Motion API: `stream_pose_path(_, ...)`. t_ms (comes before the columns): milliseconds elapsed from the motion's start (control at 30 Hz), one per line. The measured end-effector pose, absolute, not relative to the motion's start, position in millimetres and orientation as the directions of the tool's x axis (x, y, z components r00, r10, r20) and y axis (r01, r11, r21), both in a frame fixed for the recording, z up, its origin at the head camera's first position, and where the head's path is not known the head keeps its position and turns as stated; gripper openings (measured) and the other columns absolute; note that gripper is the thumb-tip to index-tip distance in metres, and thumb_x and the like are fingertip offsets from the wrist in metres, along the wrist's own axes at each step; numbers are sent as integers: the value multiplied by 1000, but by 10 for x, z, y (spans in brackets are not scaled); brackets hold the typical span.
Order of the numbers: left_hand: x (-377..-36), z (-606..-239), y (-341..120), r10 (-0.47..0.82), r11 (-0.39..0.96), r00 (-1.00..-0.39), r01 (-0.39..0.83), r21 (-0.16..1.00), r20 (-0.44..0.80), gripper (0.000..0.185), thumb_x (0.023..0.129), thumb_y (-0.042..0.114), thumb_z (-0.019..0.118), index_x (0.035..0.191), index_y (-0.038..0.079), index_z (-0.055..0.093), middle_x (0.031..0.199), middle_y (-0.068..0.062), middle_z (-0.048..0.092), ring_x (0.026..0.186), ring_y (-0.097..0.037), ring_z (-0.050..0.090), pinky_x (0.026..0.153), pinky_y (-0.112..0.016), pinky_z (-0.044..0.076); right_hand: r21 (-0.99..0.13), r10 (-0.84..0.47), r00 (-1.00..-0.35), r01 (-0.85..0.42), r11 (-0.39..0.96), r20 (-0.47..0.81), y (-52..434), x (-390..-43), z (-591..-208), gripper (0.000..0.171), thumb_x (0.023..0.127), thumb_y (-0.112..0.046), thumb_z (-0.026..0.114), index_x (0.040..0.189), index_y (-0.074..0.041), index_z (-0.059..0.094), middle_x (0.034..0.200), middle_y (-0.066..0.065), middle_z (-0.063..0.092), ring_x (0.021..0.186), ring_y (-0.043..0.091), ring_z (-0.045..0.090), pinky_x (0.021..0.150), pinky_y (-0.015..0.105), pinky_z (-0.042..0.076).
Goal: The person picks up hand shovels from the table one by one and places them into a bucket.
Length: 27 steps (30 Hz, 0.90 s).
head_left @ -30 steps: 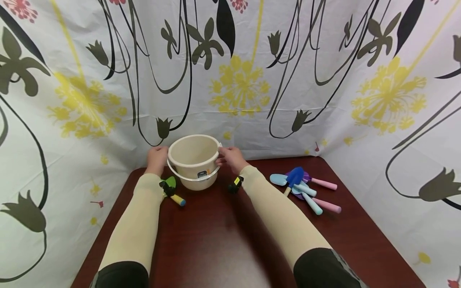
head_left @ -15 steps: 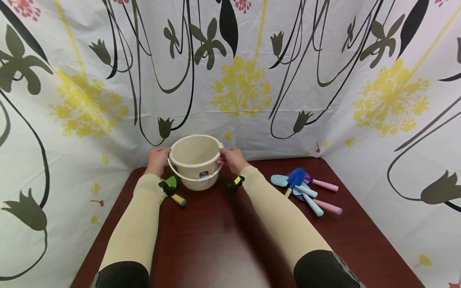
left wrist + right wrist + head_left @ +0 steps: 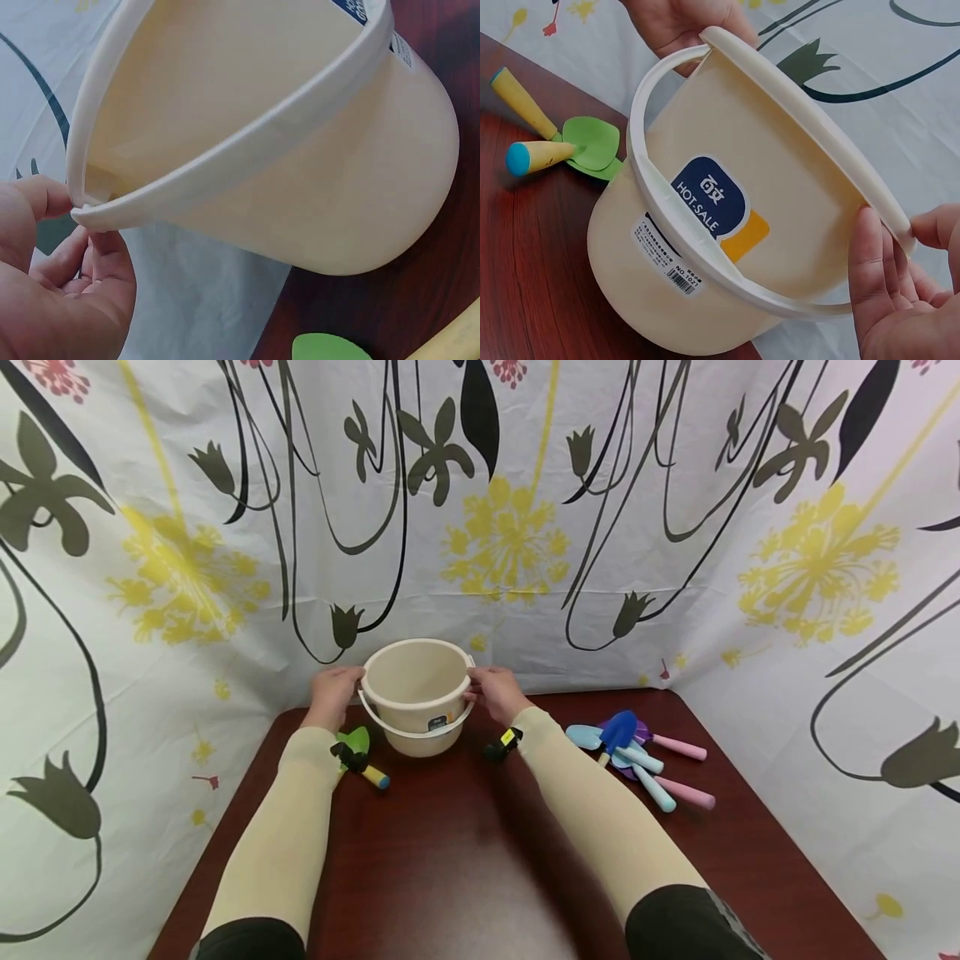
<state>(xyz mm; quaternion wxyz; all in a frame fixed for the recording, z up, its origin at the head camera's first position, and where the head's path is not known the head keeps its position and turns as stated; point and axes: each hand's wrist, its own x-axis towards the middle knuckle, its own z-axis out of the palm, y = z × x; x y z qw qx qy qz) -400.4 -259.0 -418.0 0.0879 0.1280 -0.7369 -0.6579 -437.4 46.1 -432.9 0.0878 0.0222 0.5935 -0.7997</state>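
A cream plastic bucket (image 3: pixel 416 681) with a white bail handle and a blue-and-orange label stands at the back of the dark red table (image 3: pixel 450 860). My left hand (image 3: pixel 333 689) pinches its left rim, thumb on top and fingers beneath (image 3: pixel 67 285). My right hand (image 3: pixel 495 689) grips the right rim the same way (image 3: pixel 900 300). In the wrist views the bucket (image 3: pixel 705 285) looks tipped. Whether its base is off the table I cannot tell. The bucket (image 3: pixel 300 187) looks empty inside.
A green trowel (image 3: pixel 356 743) with a yellow, blue-tipped handle lies left of the bucket, by my left wrist. Several small garden tools lie at the right, among them a blue trowel (image 3: pixel 615 731) and pink handles (image 3: pixel 686 793). A floral curtain (image 3: pixel 510 543) closes in three sides.
The bucket has shifted a little to the right with both hands on its rim, and its label has turned rightward. The tools on the table lie as before.
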Motion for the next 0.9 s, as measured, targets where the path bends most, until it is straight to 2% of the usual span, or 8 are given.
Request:
stream_pose_path(167, -3922, -4159, -2505, -254, 40, -967, -47, 998, -35, 42, 108, 22, 67, 138, -8, 71, 98, -1, 70, 93, -14, 65, 95, -33, 57, -948, -130, -985, 145, -282, -112, 602, -4342, -4283, 38, 109, -9, 65, 139, 16, 62, 88, 10, 66, 76, 15, 67, 70, 23, 61)
stream_pose_path(300, -3883, -4168, -2436, -208, -28, -977, -49, 998, -54, 43, 109, 21, 68, 139, -8, 68, 100, -1, 68, 93, -13, 63, 85, -24, 56, -955, -152, -983, 142, -261, -105, 742, -4293, -4246, 42, 111, -11, 65, 143, 15, 61, 87, 8, 67, 76, 13, 67, 70, 22, 60)
stream_pose_path(400, -3846, -4173, -2380, -170, -75, -983, -61, 995, -73, 42, 109, 20, 69, 139, -8, 68, 101, -1, 68, 94, -12, 64, 84, -23, 57, -960, -159, -982, 140, -243, -103, 850, -4244, -4230, 42, 111, -13, 64, 143, 14, 61, 89, 8, 67, 78, 13, 67, 72, 21, 60)
stream_pose_path(667, -3678, -4192, -2195, -90, -220, -988, -99, 970, -122, 38, 107, 13, 68, 135, -13, 64, 85, 2, 68, 82, -9, 62, 80, -24, 55, -967, -179, -979, 137, -216, -99, 1136, -4089, -4243, 41, 112, -14, 63, 141, 15, 61, 92, 7, 65, 81, 14, 64, 74, 23, 58)
stream_pose_path(900, -3504, -4288, -2074, -30, -256, -993, -105, 961, -117, 37, 111, 17, 65, 136, -9, 63, 95, 2, 68, 84, -9, 59, 77, -20, 53, -964, -210, -976, 116, -239, -66, 1331, -3891, -4282, 42, 114, -10, 59, 143, 19, 56, 88, 4, 66, 78, 12, 63, 73, 21, 58)
